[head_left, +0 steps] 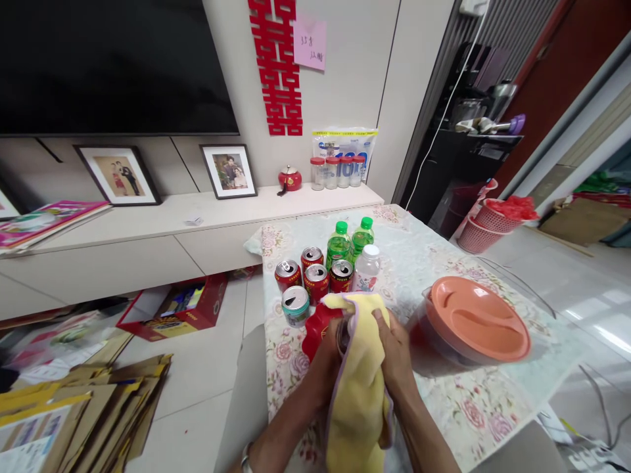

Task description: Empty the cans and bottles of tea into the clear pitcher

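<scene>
My left hand (328,358) is closed round a small, shiny, dark-looking container (344,336), mostly covered by a yellow cloth (357,387) with a purple edge; its exact kind is hidden. My right hand (396,351) grips the cloth and presses it against the container from the right. Beneath and left of my left hand lies a red scalloped dish (311,335). Beyond it stand several opened red drink cans (316,279) and a short teal can (296,305). Two green-capped bottles (339,244) and a clear white-capped bottle (367,269) stand behind my hands.
A tub with an orange lid (480,318) stands right of my hands on the flowered tablecloth (470,407). Behind the table, a white cabinet (177,213) bears photo frames and red-lidded jars (331,173). Flattened cardboard (113,401) and a red box (177,305) lie on the floor at left.
</scene>
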Available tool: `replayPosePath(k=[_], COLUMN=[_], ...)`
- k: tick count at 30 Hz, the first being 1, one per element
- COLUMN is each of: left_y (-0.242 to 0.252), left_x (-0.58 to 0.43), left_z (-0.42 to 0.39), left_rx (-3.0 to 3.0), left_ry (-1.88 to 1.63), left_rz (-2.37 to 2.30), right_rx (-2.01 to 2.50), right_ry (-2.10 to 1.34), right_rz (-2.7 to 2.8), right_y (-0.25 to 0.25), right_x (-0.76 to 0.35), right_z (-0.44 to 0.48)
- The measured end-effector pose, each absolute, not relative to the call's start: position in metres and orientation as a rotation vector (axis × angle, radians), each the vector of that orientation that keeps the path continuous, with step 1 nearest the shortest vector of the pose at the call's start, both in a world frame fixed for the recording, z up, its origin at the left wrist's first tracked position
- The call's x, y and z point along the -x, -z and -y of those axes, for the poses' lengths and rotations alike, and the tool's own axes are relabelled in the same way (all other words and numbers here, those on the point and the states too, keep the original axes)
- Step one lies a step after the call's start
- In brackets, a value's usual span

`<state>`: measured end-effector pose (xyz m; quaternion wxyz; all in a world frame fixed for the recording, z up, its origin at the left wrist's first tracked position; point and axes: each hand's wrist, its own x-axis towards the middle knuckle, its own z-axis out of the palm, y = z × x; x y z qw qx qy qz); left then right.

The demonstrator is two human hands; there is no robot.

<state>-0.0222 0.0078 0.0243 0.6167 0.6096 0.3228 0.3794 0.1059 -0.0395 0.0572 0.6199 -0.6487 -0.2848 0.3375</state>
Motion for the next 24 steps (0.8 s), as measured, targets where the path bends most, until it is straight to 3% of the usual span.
replayPosePath(k=[12, 18, 24], left_y=[-0.082, -0.081, -0.081], left_x=[0.024, 0.021, 0.029], left_z=[-0.002, 0.015, 0.027], left_rx=[-1.193, -1.207, -1.228], left_ry=[-0.786, -0.911, -0.930], left_rz=[-0.687, -0.691, -0.759], right_rx=[1.414, 1.446, 1.416], right_ry=[-0.573, -0.020, -0.480], right_rz=[0.628, 1.029, 0.869], right_y=[-0.045, -0.068, -0.085], right_x=[-0.078, -0.072, -0.087], right_z=[0.069, 0.076, 0.064])
